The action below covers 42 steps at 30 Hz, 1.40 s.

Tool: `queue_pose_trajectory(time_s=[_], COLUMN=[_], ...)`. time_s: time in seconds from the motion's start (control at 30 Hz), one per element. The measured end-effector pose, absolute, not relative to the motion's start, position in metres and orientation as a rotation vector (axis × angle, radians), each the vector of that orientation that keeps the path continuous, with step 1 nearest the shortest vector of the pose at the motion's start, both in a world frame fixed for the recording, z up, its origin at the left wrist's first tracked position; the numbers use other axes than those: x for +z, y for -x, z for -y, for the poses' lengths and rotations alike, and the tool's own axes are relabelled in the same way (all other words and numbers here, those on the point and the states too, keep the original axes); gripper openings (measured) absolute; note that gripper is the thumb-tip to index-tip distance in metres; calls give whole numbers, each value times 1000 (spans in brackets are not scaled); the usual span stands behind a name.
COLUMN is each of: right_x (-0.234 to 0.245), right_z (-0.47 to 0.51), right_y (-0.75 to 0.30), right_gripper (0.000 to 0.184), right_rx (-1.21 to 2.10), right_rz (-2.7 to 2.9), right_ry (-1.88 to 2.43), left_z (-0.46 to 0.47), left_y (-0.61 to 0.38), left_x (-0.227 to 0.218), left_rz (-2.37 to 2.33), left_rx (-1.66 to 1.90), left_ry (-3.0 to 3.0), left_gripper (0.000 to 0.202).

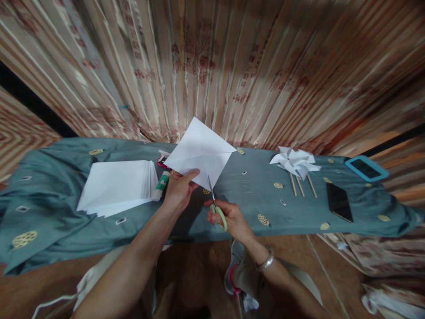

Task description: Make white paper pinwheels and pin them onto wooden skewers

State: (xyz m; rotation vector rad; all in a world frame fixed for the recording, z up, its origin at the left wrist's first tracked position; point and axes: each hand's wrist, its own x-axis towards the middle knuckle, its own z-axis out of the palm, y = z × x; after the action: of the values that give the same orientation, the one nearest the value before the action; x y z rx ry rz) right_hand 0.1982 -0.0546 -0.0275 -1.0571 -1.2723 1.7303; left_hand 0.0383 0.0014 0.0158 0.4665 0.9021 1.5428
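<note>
My left hand [181, 188] pinches a white square sheet of paper [201, 148] by its lower left edge, thumb on top. The sheet is held up with one corner pointing away from me, and faint crease lines cross it. In my right hand [229, 217] is a pair of scissors [217, 212] with pale green handles. Their blades reach the sheet's near corner; whether they are parted I cannot tell. Just left of my left hand lies a glue stick [162, 184] with a green label. Behind it, partly covered by the sheet, is a small red and black item [162, 160].
A stack of white paper [116, 184] lies on the left of the teal cloth-covered table [249, 190]. To the right are white paper pinwheels [295, 161] on wooden sticks, a black phone [339, 202] and a blue-framed tablet [367, 168]. A patterned curtain [212, 66] hangs behind.
</note>
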Motion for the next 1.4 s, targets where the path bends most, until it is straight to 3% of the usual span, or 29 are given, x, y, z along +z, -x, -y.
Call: queue_pose_trajectory(time_s=[0.53,0.83,1.07,1.4], right_x=[-24,-21,-20,-18], right_z=[55,52,52,51], right_y=[-196,-199,-195,-193], right_gripper=[52,52,44,51], right_rx=[1704,1662,1692,1654], right_rz=[1272,1307,1242,1240], right_ry=[1083,1101,1132,1153], left_z=[2,7,7,10], left_y=[-41,-47,-43,-48], left_x=[16,20,20,17], left_rz=[-929,-943,-931,-968], left_rx=[1522,1497,1486,1473], left_ry=[-504,-511,-506,-558], left_gripper=[33,42,38,29])
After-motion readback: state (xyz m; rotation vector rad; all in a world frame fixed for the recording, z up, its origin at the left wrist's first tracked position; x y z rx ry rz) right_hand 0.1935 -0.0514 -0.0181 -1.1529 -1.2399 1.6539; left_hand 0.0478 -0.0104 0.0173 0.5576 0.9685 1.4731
